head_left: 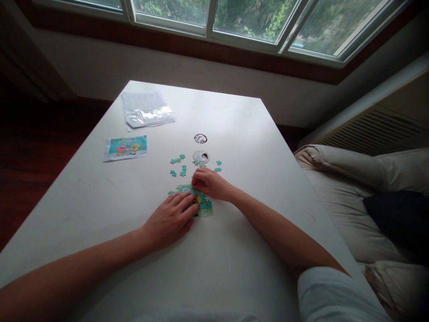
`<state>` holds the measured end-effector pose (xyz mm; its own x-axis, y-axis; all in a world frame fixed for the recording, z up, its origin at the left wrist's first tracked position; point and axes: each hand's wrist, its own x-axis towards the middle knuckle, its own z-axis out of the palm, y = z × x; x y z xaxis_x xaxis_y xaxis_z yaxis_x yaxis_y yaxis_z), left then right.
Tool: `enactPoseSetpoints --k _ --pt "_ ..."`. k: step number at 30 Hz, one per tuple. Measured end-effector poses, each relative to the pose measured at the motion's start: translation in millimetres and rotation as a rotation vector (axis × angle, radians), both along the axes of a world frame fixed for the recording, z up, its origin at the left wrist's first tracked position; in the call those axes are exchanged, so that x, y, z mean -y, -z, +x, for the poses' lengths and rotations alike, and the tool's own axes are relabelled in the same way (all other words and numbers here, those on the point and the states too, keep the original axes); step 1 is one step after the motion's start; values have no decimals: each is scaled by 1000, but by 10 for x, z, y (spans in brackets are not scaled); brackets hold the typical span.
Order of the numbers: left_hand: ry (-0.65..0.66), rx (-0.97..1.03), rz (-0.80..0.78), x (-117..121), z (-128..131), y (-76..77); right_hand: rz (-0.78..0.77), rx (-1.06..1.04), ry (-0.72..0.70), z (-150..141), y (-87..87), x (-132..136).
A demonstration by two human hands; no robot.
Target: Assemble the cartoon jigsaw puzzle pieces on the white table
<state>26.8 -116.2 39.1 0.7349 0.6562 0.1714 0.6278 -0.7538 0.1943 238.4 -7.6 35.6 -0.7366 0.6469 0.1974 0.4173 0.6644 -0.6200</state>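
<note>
A partly joined jigsaw puzzle (206,208), green and teal with yellow figures, lies on the white table (254,268) in front of me. My left hand (172,216) rests flat over its left part, fingers stretched out, covering some of the picture. At the puzzle's upper edge is my right hand (211,183), its fingertips pinched together; whatever is between them is too small or hidden to make out. Loose teal puzzle pieces (183,171) lie scattered just beyond both hands, with a few more pieces (218,169) to the right.
A picture card (129,147) with cartoon figures lies at the left. Behind it are papers in a clear plastic sleeve (149,109). Two round holes (201,156) with metal rims sit mid-table. A beige sofa (342,197) stands along the right side, below a window (248,22).
</note>
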Motion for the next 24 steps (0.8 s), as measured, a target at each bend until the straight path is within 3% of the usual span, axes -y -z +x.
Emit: enactPoseSetpoints --k 18,24 --pt "-2 46 17 -3 9 7 105 128 210 -56 56 60" --pt "-3 22 23 5 6 5 164 35 277 -64 134 38"
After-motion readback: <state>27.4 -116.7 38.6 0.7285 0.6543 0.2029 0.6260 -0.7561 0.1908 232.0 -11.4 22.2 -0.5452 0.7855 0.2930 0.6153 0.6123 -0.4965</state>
